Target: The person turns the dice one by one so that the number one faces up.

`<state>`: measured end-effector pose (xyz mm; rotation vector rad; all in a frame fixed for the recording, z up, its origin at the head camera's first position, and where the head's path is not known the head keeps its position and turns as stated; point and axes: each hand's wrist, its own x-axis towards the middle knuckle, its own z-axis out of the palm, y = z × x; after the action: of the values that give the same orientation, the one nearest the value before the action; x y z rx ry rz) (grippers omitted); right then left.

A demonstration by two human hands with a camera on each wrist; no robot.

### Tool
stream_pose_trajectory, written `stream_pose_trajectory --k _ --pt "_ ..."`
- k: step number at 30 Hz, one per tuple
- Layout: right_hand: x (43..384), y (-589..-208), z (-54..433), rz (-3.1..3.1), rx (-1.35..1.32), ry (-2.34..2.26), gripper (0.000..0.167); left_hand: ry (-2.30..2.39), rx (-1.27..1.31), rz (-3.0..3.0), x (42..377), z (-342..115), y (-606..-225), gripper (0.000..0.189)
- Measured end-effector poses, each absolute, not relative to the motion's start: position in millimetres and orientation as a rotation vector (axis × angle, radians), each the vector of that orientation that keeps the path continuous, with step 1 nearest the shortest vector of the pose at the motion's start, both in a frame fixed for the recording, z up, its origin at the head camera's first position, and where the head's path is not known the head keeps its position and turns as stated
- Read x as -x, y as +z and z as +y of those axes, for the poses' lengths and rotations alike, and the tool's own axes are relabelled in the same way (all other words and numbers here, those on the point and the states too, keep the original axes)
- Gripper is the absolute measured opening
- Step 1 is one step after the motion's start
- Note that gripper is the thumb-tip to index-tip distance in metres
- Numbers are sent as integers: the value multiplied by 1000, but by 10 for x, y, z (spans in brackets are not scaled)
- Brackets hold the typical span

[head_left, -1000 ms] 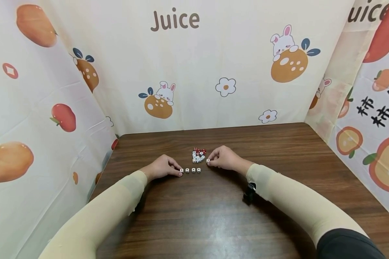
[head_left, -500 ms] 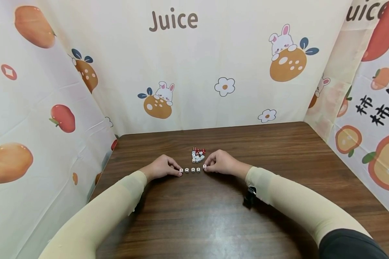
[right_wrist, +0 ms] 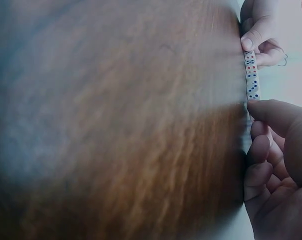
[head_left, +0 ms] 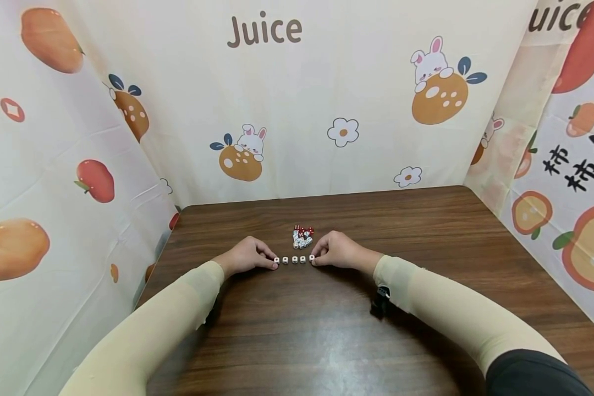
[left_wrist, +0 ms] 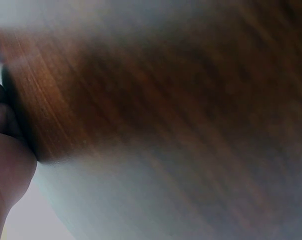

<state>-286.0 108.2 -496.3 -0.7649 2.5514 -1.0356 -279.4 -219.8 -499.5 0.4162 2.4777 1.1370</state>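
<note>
Several white dice [head_left: 294, 259] stand in a short row on the wooden table, with small gaps between them in the head view. My left hand [head_left: 247, 254] holds the leftmost die [head_left: 276, 260] between thumb and finger. At the other end, my right hand [head_left: 340, 251] pinches the rightmost die [head_left: 312, 258], level with the row. Side-on in the right wrist view, the dice row [right_wrist: 251, 75] shows blue and red pips between both hands. In the left wrist view only part of the left hand [left_wrist: 8, 150] appears, with no dice visible.
Behind the row lies a small cluster of white dice [head_left: 302, 242] with red dice [head_left: 305, 231] at its back. The brown table [head_left: 297, 330] meets printed curtains [head_left: 297, 99] at the back and sides. A black device [head_left: 380, 301] hangs at the right wrist.
My right hand has brought a die from beside the cluster leftward and toward me, then down to the row's right end. The left hand has stayed at the leftmost die.
</note>
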Motion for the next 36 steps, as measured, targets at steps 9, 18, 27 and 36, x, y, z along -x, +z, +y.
stream_pose_trajectory --k 9,18,27,36 --pt "2860 -4970 1071 2568 773 -1010 6 1128 -416 2486 2801 -2198 -5007 18" --pt "2853 -4954 1050 2565 767 -995 8 1139 -416 2481 2790 -2203 -4987 18" --pt "2910 -4846 1111 2472 735 -978 19 1134 -422 2487 2799 -2201 -5003 18" --pt "3052 -4767 1160 2480 597 -1069 15 1134 -424 2492 2798 -2200 -5016 18"
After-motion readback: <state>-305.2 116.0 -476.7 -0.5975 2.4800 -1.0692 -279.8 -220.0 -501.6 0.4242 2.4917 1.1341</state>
